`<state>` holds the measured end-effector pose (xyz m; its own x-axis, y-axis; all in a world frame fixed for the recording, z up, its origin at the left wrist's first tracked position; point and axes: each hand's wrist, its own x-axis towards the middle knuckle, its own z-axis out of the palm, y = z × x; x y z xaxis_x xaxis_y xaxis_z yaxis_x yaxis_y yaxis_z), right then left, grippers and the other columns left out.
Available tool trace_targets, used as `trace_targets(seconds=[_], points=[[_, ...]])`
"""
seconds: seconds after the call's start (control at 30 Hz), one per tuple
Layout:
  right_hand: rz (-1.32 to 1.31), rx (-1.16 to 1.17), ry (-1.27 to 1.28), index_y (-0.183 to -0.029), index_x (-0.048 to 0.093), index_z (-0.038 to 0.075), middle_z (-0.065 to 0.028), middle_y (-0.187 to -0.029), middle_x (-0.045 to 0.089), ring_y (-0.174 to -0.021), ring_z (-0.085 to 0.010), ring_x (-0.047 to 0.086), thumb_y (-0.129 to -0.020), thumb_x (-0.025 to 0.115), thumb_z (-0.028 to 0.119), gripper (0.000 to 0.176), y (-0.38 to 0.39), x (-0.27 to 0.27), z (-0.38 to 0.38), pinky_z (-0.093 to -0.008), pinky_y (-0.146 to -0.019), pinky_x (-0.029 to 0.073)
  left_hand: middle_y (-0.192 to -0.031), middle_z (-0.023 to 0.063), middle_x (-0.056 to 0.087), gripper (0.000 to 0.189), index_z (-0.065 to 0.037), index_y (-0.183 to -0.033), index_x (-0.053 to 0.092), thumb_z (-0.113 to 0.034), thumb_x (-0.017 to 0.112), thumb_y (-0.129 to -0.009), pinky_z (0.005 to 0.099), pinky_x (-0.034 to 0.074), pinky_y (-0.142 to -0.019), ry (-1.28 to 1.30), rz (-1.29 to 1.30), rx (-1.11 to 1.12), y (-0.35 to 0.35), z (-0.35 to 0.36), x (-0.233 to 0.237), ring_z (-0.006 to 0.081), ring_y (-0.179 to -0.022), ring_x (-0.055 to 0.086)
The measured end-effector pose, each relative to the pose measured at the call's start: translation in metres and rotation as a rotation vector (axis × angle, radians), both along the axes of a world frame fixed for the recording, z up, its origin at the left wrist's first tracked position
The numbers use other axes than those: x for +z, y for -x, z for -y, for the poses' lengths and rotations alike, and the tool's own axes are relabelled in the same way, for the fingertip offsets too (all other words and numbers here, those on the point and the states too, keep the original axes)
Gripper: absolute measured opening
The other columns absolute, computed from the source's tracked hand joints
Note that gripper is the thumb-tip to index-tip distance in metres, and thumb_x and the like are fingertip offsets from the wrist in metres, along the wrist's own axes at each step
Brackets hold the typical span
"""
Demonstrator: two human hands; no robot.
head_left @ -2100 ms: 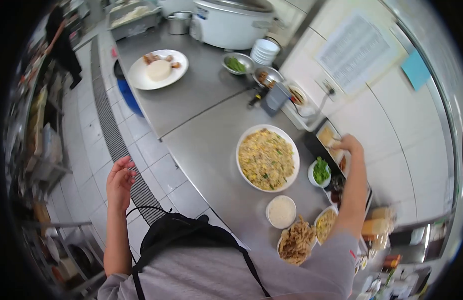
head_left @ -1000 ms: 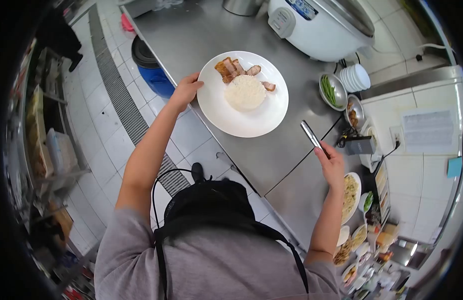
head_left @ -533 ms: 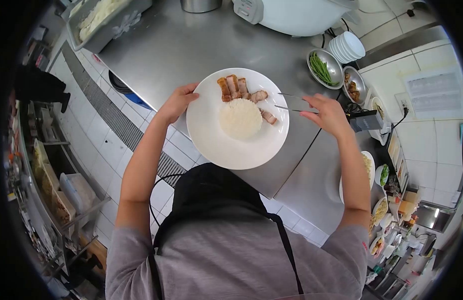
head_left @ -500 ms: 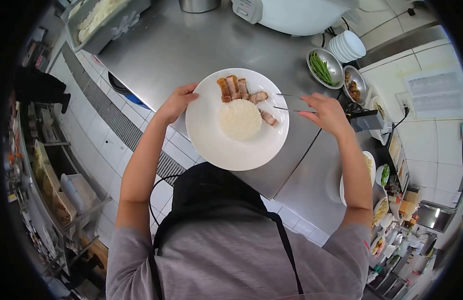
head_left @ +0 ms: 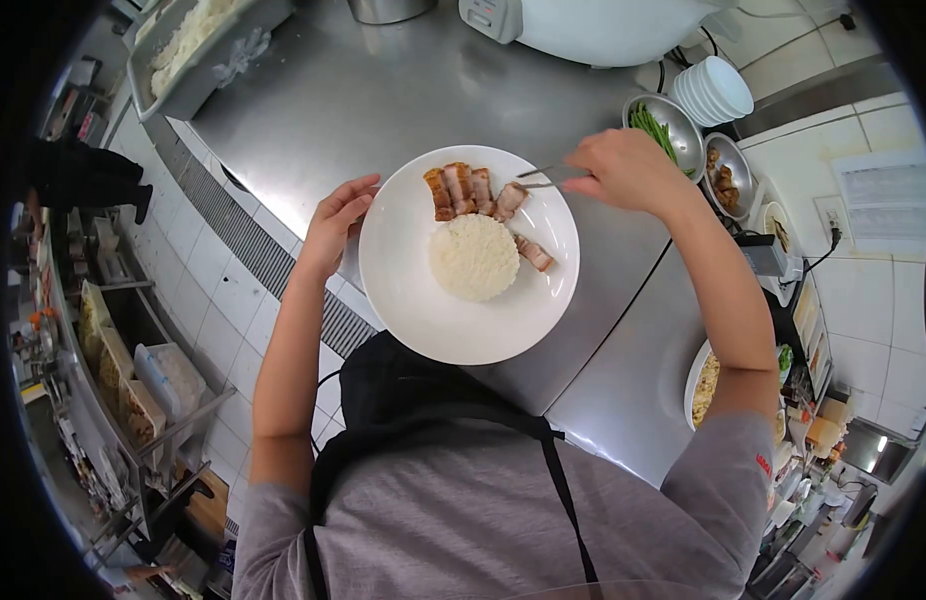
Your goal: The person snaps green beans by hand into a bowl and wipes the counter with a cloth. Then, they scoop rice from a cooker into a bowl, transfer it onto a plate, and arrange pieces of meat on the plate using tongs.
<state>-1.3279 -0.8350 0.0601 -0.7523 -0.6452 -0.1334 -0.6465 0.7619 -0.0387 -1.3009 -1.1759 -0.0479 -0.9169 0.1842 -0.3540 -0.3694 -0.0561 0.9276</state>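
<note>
A large white plate lies on the steel counter in front of me. It bears a round mound of white rice and a row of crisp-skinned pork belly slices. One separate slice lies right of the rice. My right hand is closed on slim metal tongs, whose tips meet the pork slice at the row's right end. My left hand is at the plate's left rim, fingers extended and thumb apart, not wrapped around it.
Steel bowls of green beans and browned pieces stand at the right, near stacked white bowls. A white appliance and a tub of white food are at the back. A dish of yellow food is near my right elbow.
My right hand has moved up and slightly left, bringing a pork slice against the row with the tongs. My left hand's thumb has come off the plate's top. The plate appears slightly lower in view.
</note>
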Motion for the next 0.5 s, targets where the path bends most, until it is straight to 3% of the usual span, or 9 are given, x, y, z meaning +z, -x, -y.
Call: trace_targets(seconds=[0.1, 0.2, 0.27, 0.3, 0.37, 0.5], points=[[0.059, -0.02, -0.083, -0.089, 0.063, 0.005, -0.0082, -0.073, 0.058, -0.065, -0.0284, 0.056, -0.073, 0.064, 0.028, 0.028, 0.008, 0.01, 0.006, -0.0377, -0.059, 0.044, -0.106, 0.0072, 0.058, 0.032, -0.003, -0.116, 0.051, -0.013, 0.047, -0.086, 0.0262, 0.044, -0.079, 0.059, -0.06, 0.083, -0.009, 0.007, 0.007, 0.0133, -0.089, 0.055], [-0.043, 0.079, 0.079, -0.093, 0.062, 0.006, -0.0074, -0.075, 0.057, -0.066, -0.0269, 0.056, -0.071, 0.065, 0.027, 0.031, 0.001, 0.021, -0.005, -0.0369, -0.059, 0.044, -0.106, 0.0076, 0.058, 0.032, -0.003, -0.116, 0.051, -0.013, 0.048, -0.086, 0.0258, 0.045, -0.077, 0.044, -0.126, 0.138, -0.021, 0.028, 0.008, 0.014, -0.088, 0.056], [0.112, -0.058, -0.147, -0.099, 0.059, 0.007, -0.0064, -0.084, 0.06, -0.08, -0.023, 0.058, -0.071, 0.066, 0.029, 0.036, -0.004, 0.027, -0.007, -0.0346, -0.065, 0.047, -0.106, 0.0078, 0.057, 0.032, -0.003, -0.116, 0.051, -0.013, 0.048, -0.086, 0.0259, 0.045, -0.077, 0.081, -0.123, 0.186, -0.031, 0.043, 0.008, 0.0141, -0.088, 0.056], [0.114, -0.048, -0.145, -0.099, 0.059, 0.007, -0.0064, -0.084, 0.06, -0.08, -0.023, 0.058, -0.071, 0.066, 0.029, 0.036, -0.005, 0.022, -0.01, -0.0346, -0.065, 0.047, -0.106, 0.008, 0.057, 0.031, -0.003, -0.116, 0.052, -0.014, 0.048, -0.086, 0.026, 0.045, -0.077, 0.115, -0.125, 0.224, -0.036, 0.049, 0.008, 0.0141, -0.089, 0.056], [-0.043, 0.124, -0.086, -0.098, 0.058, 0.006, -0.005, -0.082, 0.058, -0.081, -0.021, 0.058, -0.071, 0.065, 0.029, 0.036, -0.007, 0.005, -0.014, -0.0328, -0.065, 0.047, -0.106, 0.0081, 0.057, 0.031, -0.004, -0.115, 0.052, -0.014, 0.048, -0.087, 0.0261, 0.045, -0.076, 0.131, -0.119, 0.261, -0.044, 0.058, 0.008, 0.0141, -0.089, 0.056], [-0.154, 0.238, 0.028, -0.104, 0.055, 0.006, -0.0038, -0.078, 0.057, -0.071, -0.0215, 0.057, -0.07, 0.066, 0.028, 0.043, -0.001, -0.016, -0.011, -0.034, -0.058, 0.046, -0.105, 0.0079, 0.057, 0.03, -0.003, -0.115, 0.052, -0.014, 0.048, -0.087, 0.0264, 0.046, -0.076, 0.08, -0.111, 0.346, -0.06, 0.063, 0.009, 0.014, -0.089, 0.056]])
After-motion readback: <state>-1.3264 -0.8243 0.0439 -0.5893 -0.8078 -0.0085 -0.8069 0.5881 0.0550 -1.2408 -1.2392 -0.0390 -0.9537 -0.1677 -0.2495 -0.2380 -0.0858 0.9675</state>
